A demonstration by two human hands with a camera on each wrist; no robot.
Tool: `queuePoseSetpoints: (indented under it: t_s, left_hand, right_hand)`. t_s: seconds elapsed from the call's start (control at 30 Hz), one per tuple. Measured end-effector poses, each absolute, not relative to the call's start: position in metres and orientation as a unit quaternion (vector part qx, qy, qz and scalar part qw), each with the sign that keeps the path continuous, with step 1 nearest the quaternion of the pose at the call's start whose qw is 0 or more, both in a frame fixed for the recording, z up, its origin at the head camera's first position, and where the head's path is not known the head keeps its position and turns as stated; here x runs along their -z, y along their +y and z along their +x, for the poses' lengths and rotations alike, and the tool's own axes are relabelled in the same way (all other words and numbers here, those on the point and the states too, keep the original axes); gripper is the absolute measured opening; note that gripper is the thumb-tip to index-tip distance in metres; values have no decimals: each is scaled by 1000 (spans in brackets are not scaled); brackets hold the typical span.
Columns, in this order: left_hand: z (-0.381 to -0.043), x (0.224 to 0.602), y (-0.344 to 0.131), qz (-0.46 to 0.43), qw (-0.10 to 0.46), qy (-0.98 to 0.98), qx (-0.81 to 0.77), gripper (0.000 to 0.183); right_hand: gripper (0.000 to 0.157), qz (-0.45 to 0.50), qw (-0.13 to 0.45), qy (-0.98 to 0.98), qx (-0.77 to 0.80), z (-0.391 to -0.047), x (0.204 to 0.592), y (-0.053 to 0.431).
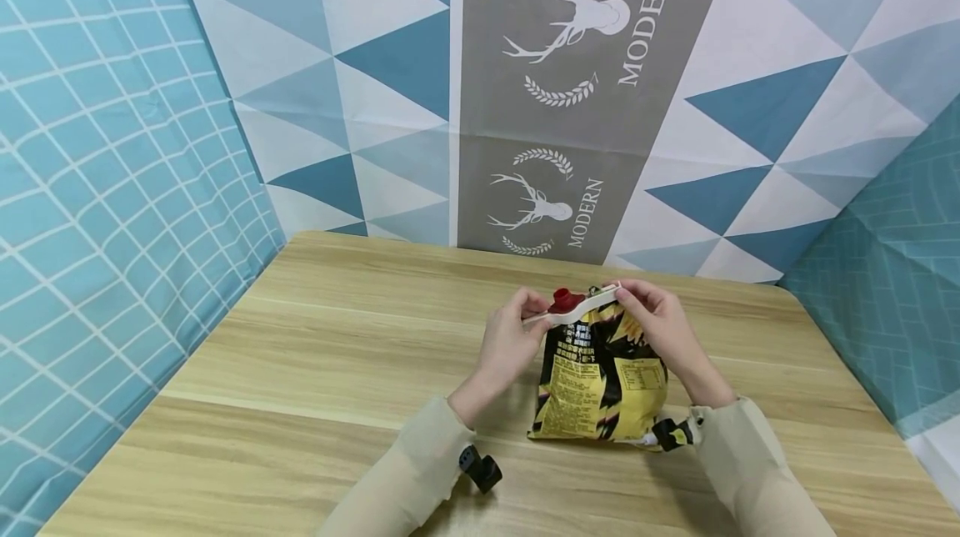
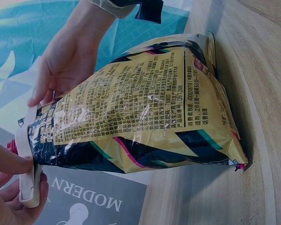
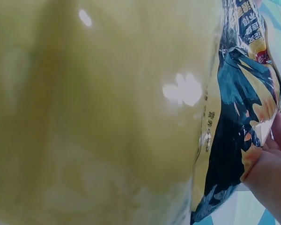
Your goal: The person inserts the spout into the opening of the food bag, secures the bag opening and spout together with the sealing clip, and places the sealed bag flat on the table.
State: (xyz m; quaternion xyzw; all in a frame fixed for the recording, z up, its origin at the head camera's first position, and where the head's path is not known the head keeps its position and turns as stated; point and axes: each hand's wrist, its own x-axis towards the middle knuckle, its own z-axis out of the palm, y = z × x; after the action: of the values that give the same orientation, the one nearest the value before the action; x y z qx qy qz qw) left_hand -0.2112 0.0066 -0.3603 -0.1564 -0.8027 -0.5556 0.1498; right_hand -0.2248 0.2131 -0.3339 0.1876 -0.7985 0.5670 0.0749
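Observation:
A black and yellow snack bag (image 1: 577, 391) stands upright on the table, its printed side facing the head camera. Across its top lies a white bag clip (image 1: 592, 305) with a red spout (image 1: 562, 301). My left hand (image 1: 506, 345) pinches the clip's left end between thumb and fingers; the left wrist view shows this clip end (image 2: 30, 190) sticking out past the bag's edge. My right hand (image 1: 667, 337) holds the clip's other end at the bag's right top corner. In the right wrist view, the bag (image 3: 107, 117) fills most of the picture, and the right fingers are partly hidden.
The wooden table (image 1: 300, 353) extends to both sides of the bag. Behind it hangs a patterned backdrop (image 1: 405, 103) with triangles and deer heads. Blue tiled sheeting (image 1: 112, 145) borders the left side. Black wrist cameras (image 1: 480, 469) sit on both sleeves.

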Motion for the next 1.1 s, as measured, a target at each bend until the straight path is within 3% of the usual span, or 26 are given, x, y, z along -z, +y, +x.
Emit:
queuePoseSetpoints:
  t_s: [0.23, 0.6, 1.1]
  left_hand:
    - [-213, 357, 4, -162, 135, -806, 553, 22]
    - [-217, 354, -5, -154, 48, -831, 532, 36]
    - [-216, 353, -5, -134, 51, -802, 580, 33]
  right_hand:
    - [35, 179, 80, -801, -565, -225, 333, 211]
    - [38, 195, 52, -793, -575, -222, 327, 209]
    - [35, 156, 88, -787, -590, -222, 325, 203]
